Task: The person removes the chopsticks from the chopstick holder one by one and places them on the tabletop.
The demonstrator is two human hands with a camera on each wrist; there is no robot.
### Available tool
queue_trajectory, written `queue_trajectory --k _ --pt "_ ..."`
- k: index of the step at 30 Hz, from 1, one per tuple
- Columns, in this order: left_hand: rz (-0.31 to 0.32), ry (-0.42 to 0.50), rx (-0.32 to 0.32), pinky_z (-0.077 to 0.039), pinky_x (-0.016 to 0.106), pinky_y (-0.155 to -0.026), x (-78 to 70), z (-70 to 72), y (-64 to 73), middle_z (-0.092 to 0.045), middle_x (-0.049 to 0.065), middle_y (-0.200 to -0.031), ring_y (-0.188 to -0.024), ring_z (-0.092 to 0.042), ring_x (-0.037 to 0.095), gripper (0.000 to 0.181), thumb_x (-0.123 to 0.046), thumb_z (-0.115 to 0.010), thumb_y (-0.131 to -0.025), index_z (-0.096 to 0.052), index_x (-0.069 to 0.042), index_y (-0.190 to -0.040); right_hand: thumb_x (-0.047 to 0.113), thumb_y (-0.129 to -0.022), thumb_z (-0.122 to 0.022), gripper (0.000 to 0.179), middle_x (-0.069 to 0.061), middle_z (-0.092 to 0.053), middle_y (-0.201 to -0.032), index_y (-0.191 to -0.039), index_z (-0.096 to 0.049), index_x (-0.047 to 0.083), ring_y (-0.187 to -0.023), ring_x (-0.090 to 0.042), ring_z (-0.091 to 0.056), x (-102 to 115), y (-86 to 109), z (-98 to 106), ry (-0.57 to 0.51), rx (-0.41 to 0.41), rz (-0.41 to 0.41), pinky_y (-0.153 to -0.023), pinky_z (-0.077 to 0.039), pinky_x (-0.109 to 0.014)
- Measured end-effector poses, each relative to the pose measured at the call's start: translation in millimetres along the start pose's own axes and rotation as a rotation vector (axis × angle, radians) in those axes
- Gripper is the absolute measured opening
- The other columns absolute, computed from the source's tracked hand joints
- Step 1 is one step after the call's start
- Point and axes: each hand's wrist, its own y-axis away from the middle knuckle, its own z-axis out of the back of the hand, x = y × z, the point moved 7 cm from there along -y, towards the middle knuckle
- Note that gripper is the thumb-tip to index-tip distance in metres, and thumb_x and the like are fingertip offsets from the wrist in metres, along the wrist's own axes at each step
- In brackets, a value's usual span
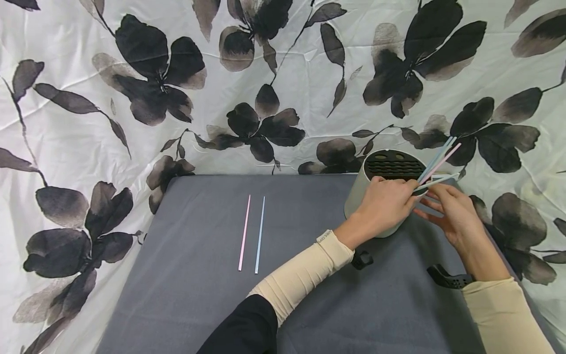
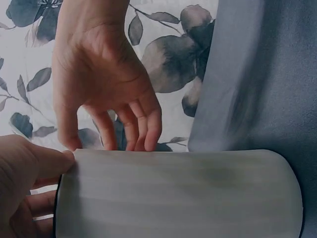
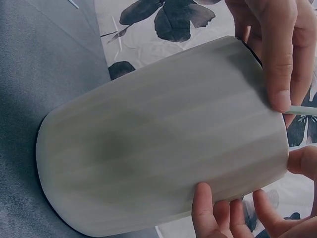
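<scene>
A light grey pot (image 1: 353, 199) with a dark slotted inside stands at the table's far right. My left hand (image 1: 389, 199) reaches over its near rim, thumb right at the edge. Several straws (image 1: 438, 160), blue, pink and pale green, fan out from between its fingertips. Their lower ends are hidden by the hand. In the right wrist view the pale green straw (image 3: 302, 110) comes out beside the left thumb. My right hand (image 1: 460, 216) is at the pot's right side, fingers loosely spread near the rim and wall, holding nothing.
A pink straw (image 1: 244, 233) and a blue straw (image 1: 260, 236) lie side by side on the grey table (image 1: 199, 295), left of the pot. A flower-printed cloth (image 1: 318, 123) hangs behind the table. Dark bands (image 1: 448, 279) are on both wrists.
</scene>
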Motion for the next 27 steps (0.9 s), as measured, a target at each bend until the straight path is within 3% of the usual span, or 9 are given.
queue_trajectory --k 5,13,18,23,27 --pt "0.004 0.029 -0.057 -0.051 0.027 -0.092 0.7 -0.6 1.3 -0.071 -0.022 -0.093 -0.082 -0.064 -0.003 0.025 -0.045 -0.051 -0.110 -0.065 -0.035 -0.128 0.038 -0.103 -0.065 0.032 0.006 -0.046 -0.119 -0.125 -0.052 0.018 -0.090 -0.004 -0.068 -1.8 0.9 -0.5 0.002 0.009 -0.005 -0.071 -0.065 -0.028" --pt "0.014 0.080 -0.163 -0.051 0.024 -0.085 4.1 8.0 5.4 -0.075 -0.022 -0.108 -0.088 -0.067 -0.005 0.027 -0.037 -0.055 -0.110 -0.067 -0.038 -0.134 0.039 -0.103 -0.064 0.030 0.006 -0.047 -0.119 -0.123 -0.053 0.021 -0.090 -0.004 -0.068 -1.3 1.2 -0.4 0.008 0.011 0.009 -0.071 -0.065 -0.029" --pt "0.011 0.088 -0.225 -0.048 0.021 -0.081 4.4 15.2 6.7 -0.075 -0.024 -0.109 -0.090 -0.068 -0.006 0.029 -0.034 -0.056 -0.110 -0.068 -0.041 -0.135 0.041 -0.103 -0.064 0.030 0.006 -0.046 -0.119 -0.123 -0.053 0.022 -0.091 -0.005 -0.067 -1.5 0.7 0.5 0.017 0.008 0.009 -0.070 -0.065 -0.029" --pt "-0.038 0.122 -0.271 -0.048 0.017 -0.078 2.3 19.4 8.7 -0.074 -0.021 -0.113 -0.092 -0.065 -0.001 0.030 -0.035 -0.054 -0.110 -0.067 -0.038 -0.137 0.043 -0.103 -0.064 0.031 0.006 -0.044 -0.119 -0.122 -0.053 0.022 -0.094 -0.007 -0.065 -1.8 1.0 1.5 0.027 0.008 0.013 -0.069 -0.064 -0.028" --pt "-0.111 0.239 -0.353 -0.048 0.014 -0.079 1.1 26.0 12.7 -0.074 -0.014 -0.117 -0.095 -0.065 0.003 0.031 -0.031 -0.056 -0.110 -0.068 -0.029 -0.138 0.045 -0.102 -0.065 0.033 0.006 -0.044 -0.119 -0.123 -0.053 0.023 -0.097 -0.009 -0.063 -2.3 1.0 1.3 0.037 0.012 0.017 -0.070 -0.064 -0.028"
